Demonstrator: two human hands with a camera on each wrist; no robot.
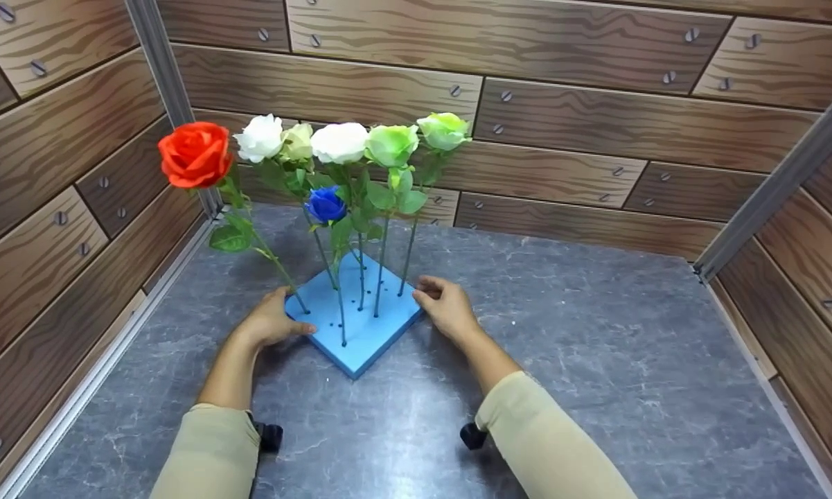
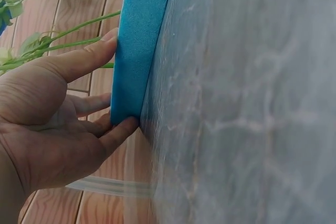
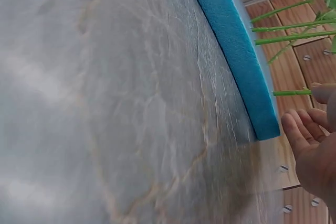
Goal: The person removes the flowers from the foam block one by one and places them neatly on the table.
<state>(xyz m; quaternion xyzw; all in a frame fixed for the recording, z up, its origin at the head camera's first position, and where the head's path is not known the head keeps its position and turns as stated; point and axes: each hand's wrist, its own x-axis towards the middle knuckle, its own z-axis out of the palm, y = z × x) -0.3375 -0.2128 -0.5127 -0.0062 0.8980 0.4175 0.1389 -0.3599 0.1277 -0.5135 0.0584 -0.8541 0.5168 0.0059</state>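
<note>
A square blue foam board [image 1: 357, 357] lies on the table with one corner toward me. Several artificial roses stand in its holes on thin green stems. The red rose [image 1: 195, 154] leans out to the left, and a blue rose [image 1: 326, 204] sits lower at the front. Behind are white roses [image 1: 339, 143], a cream one [image 1: 296, 142] and green ones [image 1: 391, 145]. My left hand [image 1: 270, 321] pinches the board's left corner, thumb on top and fingers at the side and lower edge. Beside the right corner, my right hand [image 1: 449, 308] has its fingers loosely bent, holding nothing.
The grey marbled table [image 1: 596, 360] is enclosed by wood-patterned walls [image 1: 561, 132] at the back and both sides. Metal posts [image 1: 170, 76] stand in the back corners. The rose heads rise high above the board, in front of the back wall.
</note>
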